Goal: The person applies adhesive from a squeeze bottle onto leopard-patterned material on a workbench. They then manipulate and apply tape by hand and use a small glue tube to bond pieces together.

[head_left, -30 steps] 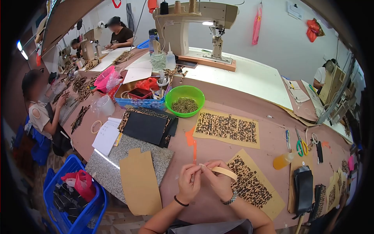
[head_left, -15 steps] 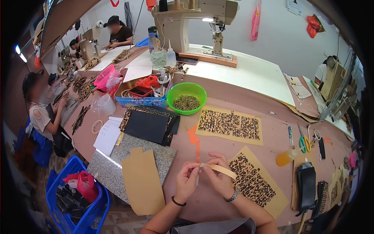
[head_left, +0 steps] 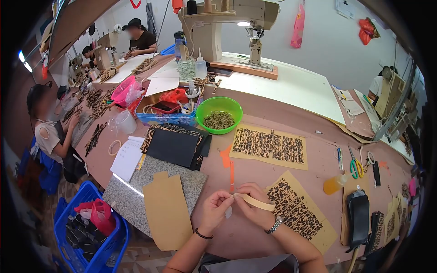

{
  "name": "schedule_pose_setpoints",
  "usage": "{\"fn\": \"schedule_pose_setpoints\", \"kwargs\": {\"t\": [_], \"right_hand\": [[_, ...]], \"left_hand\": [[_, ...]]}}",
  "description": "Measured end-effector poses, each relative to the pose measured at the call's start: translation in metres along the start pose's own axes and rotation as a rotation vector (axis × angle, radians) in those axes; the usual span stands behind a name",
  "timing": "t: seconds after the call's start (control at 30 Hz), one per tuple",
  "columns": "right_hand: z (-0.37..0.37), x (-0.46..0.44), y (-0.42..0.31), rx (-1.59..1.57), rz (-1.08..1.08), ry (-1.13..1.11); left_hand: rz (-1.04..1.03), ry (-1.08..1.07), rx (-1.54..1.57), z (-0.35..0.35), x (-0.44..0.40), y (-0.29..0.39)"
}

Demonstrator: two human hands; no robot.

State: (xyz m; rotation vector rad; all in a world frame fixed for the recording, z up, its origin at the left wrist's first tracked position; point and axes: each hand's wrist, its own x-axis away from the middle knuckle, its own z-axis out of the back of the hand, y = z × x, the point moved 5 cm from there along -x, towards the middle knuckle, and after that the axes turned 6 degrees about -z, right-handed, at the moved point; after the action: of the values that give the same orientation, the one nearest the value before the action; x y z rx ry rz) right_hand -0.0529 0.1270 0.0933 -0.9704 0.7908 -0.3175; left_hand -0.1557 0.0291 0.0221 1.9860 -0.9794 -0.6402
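My left hand (head_left: 215, 210) is closed in a pinch, thumb against forefinger. What lies between those fingertips is too small to make out. A small pale, translucent piece (head_left: 229, 212) shows just under them. Meeting it at the fingertips, my right hand (head_left: 256, 211) is closed on a beige band (head_left: 256, 201), which curves from the thumb and forefinger over the back of the hand, like tape off a roll. Right of that hand lies a paper sheet with leopard-print strips (head_left: 298, 207). A second such sheet (head_left: 268, 145) is farther back. An orange strip (head_left: 231, 175) lies beyond my fingertips.
A brown card pattern (head_left: 167, 214) lies on a granite slab (head_left: 195, 179) at the left. Farther back are a green bowl (head_left: 218, 103) of small pieces and a sewing machine (head_left: 205, 36). Scissors (head_left: 354, 168) and an amber bottle (head_left: 335, 184) are at the right. Co-workers sit at the left.
Both hands have shifted slightly down towards me, still fingertip to fingertip. The beige band moves with my right hand. Items on the table stay where they were.
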Motion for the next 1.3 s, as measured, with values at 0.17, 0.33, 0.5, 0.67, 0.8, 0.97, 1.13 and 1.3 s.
{"fn": "schedule_pose_setpoints", "kwargs": {"t": [0.17,0.33,0.5,0.67,0.8,0.97,1.13,1.3], "right_hand": [[-0.002,-0.001,0.001,0.043,-0.057,0.006],[-0.003,-0.002,-0.001,0.081,0.026,0.029],[-0.004,-0.007,-0.001,0.156,0.096,0.01],[-0.004,-0.011,-0.006,0.235,0.136,-0.008],[-0.005,-0.012,-0.001,0.229,0.114,-0.027],[-0.023,0.003,0.039,-0.157,-0.35,-0.068],[-0.043,0.013,0.063,-0.5,-0.617,-0.041],[-0.046,0.001,0.033,-0.368,-0.57,-0.063]], "left_hand": [[-0.086,0.052,-0.127,-0.003,-0.001,0.005],[-0.184,0.12,-0.289,-0.006,0.001,0.006],[-0.194,0.118,-0.392,-0.011,0.001,0.017],[-0.289,0.084,-0.665,-0.01,-0.001,0.03],[-0.63,-0.053,-1.062,-0.027,-0.002,0.058],[-0.74,-0.092,-1.153,-0.034,-0.001,0.058],[-0.806,-0.067,-1.196,-0.027,0.002,0.052],[-0.803,-0.053,-1.184,-0.012,-0.001,0.054]]}}
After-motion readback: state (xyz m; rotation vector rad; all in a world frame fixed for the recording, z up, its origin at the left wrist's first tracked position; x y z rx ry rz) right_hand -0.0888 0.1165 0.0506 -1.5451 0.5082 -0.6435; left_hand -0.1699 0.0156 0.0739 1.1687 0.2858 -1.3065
